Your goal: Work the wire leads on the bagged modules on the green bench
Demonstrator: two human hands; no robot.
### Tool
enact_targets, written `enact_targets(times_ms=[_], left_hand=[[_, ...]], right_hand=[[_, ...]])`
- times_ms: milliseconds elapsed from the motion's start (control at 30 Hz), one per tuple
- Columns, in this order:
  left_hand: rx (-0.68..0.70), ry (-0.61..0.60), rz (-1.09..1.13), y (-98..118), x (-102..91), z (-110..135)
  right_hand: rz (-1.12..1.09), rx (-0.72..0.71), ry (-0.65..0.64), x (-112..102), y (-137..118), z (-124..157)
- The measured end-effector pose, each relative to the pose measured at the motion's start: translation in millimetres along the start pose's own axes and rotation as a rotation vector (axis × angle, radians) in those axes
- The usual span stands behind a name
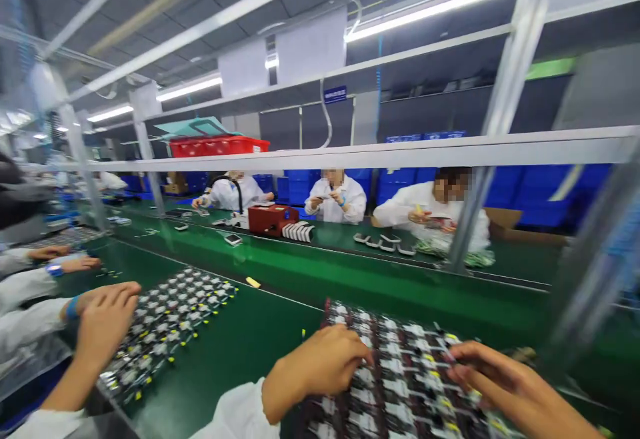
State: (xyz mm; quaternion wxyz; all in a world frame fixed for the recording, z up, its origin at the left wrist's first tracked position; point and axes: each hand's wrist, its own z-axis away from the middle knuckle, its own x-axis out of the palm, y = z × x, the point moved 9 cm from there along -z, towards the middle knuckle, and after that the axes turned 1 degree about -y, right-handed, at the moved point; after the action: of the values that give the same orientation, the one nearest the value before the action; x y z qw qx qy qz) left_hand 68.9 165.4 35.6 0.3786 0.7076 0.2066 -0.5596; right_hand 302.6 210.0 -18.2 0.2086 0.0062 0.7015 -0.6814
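Note:
In front of me lies a dense array of small assemblies (pixel 393 365), with silvery-white plates, dark parts and yellow bits set out in rows. My left hand (pixel 320 362) is over the left side of the array, its fingers curled together and pointing down; whatever they grip is hidden. At the right side, my right hand (pixel 510 382) has thumb and fingers pinched together around something small and thin, too blurred to name. Rows of assemblies run partly beneath both hands.
On my left, a co-worker's hands (pixel 107 315) are over a similar array of assemblies (pixel 175 312). A yellow piece (pixel 253 282) lies on the green bench (pixel 250 345). Metal posts and a shelf rail (pixel 350 157) stand ahead. Across the bench, people in white work near a red-brown machine (pixel 273 220).

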Motion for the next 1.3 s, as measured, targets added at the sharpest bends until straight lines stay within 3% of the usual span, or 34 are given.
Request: enact_targets(times_ms=[67, 200, 367, 500, 733, 967, 1300], left_hand=[[0.020, -0.035, -0.041, -8, 8.4, -26], [0.106, -0.091, -0.093, -13, 27.3, -79], [0.146, -0.095, -0.129, -19, 38.6, -115], [0.163, -0.104, -0.148, -25, 43.2, -120], [0.197, -0.120, -0.175, -29, 46.7, -114], [0.143, -0.061, -0.022, -40, 47.8, -115], [0.131, -0.066, 0.002, -38, 49.1, -116]], right_hand=[[0.026, -0.031, 0.041, -5, -9, -1], [0.080, -0.037, 0.092, -14, 0, -8], [0.150, -0.025, 0.051, -16, -4, -12], [0.150, -0.064, 0.051, -17, -11, -19], [0.257, -0.045, 0.029, -10, 1, -52], [0.387, -0.082, 0.028, 3, -3, -86], [0.424, -0.067, 0.047, -3, 3, -84]])
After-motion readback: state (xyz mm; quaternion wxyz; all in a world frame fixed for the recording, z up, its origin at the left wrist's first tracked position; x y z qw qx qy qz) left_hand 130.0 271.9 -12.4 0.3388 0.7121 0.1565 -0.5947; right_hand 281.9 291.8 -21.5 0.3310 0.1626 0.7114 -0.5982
